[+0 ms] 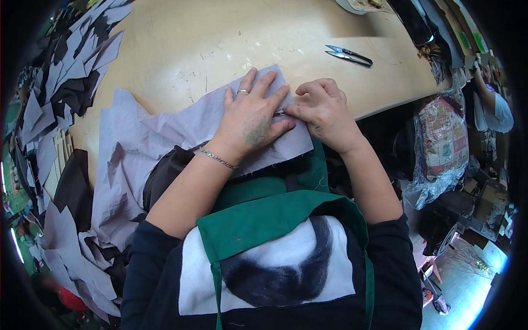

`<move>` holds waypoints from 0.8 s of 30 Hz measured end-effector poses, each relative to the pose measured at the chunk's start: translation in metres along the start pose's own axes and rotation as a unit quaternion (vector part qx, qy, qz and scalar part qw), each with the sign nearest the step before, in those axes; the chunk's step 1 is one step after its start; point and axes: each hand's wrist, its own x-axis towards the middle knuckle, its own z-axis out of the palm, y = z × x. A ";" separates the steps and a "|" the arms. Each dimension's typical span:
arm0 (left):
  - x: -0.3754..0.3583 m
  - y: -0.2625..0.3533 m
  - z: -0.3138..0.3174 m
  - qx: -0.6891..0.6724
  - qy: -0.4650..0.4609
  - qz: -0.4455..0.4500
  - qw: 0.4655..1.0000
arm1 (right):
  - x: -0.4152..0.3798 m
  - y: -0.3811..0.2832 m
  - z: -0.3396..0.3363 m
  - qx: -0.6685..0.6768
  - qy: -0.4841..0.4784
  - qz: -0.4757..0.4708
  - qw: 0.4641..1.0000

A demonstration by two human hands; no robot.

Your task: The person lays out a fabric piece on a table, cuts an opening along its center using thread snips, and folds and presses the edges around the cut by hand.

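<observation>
A wrinkled grey-mauve cloth (pixel 181 127) lies across the table's front edge and hangs down at the left, with dark fabric (pixel 165 173) showing beneath it. My left hand (pixel 254 113) rests on the cloth's right part, palm down, fingers spread. Just to its right, my right hand (pixel 324 113) has thumb and index finger pinched together at a small slit or fold in the cloth. What the fingertips hold there is too small to make out. Black thread snips (pixel 350 55) lie on the table beyond my right hand.
Piles of grey and dark fabric pieces (pixel 82 55) fill the table's left side, with more (pixel 74 256) lower left. The wooden table (pixel 220 33) ends in an edge at the right. A plastic-wrapped patterned bundle (pixel 441 137) stands beyond it. Another person's arm (pixel 483 88) shows far right.
</observation>
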 end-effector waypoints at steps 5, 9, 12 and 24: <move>-0.001 -0.001 0.001 0.002 -0.007 -0.003 1.000 | -0.003 0.007 -0.002 -0.003 0.011 0.007 1.000; 0.000 0.001 0.000 -0.001 -0.008 -0.005 1.000 | 0.003 -0.002 0.001 -0.008 0.010 -0.011 1.000; 0.000 0.000 -0.001 0.002 -0.009 -0.006 1.000 | 0.004 0.001 0.000 -0.010 0.003 -0.020 1.000; -0.001 -0.003 -0.002 0.003 -0.017 -0.010 1.000 | 0.007 0.002 -0.003 0.091 -0.001 0.003 0.996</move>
